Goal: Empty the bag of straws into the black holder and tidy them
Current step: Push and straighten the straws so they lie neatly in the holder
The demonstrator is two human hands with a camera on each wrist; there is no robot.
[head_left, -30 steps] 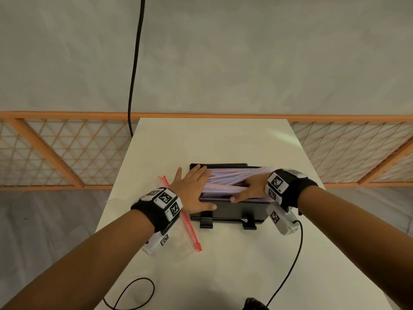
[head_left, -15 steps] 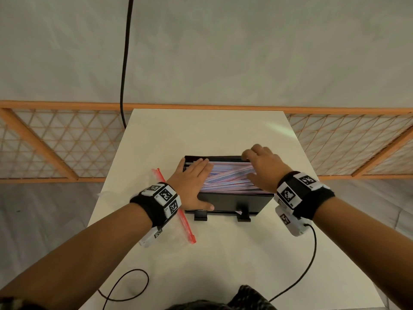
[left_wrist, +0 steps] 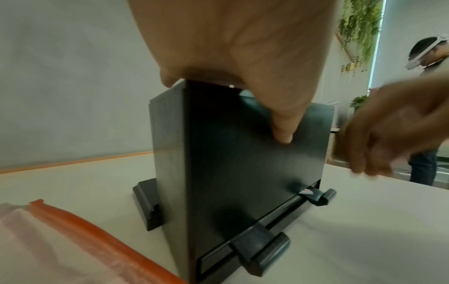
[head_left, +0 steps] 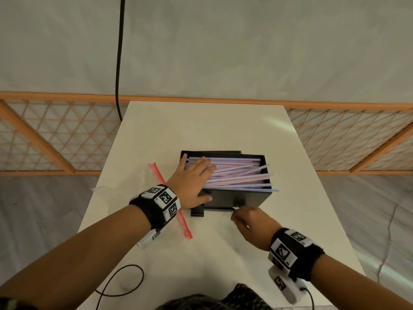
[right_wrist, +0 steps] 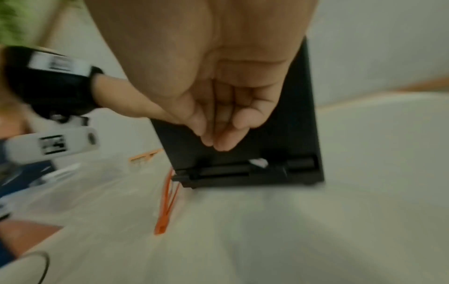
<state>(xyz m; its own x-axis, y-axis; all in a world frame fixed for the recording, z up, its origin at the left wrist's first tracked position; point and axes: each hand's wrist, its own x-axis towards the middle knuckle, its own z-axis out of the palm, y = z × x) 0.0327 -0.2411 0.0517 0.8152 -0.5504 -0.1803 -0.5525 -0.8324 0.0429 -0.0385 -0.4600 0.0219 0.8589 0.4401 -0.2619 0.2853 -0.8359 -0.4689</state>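
The black holder (head_left: 241,198) stands mid-table, filled with pink and blue straws (head_left: 241,177); a few lie askew and poke past its right wall. My left hand (head_left: 193,175) lies flat on the straws' left end, its thumb (left_wrist: 282,130) pressed against the holder's front wall (left_wrist: 243,163). My right hand (head_left: 250,222) hovers low before the holder's base, fingers together and slightly bent (right_wrist: 218,124), holding nothing. A pale straw tip (right_wrist: 258,162) shows in the slot at the base. The clear bag with its red zip (head_left: 173,202) lies flat under my left wrist.
The white table (head_left: 223,130) has free room behind and in front of the holder. A black cable (head_left: 118,63) hangs at the back and another loops near the front edge (head_left: 125,280). An orange lattice fence (head_left: 55,135) runs behind. A person (left_wrist: 427,115) stands far off.
My right hand left the straws at the holder's right end and came down in front of its base. The left hand stayed on the left end. The straws lie more nearly parallel.
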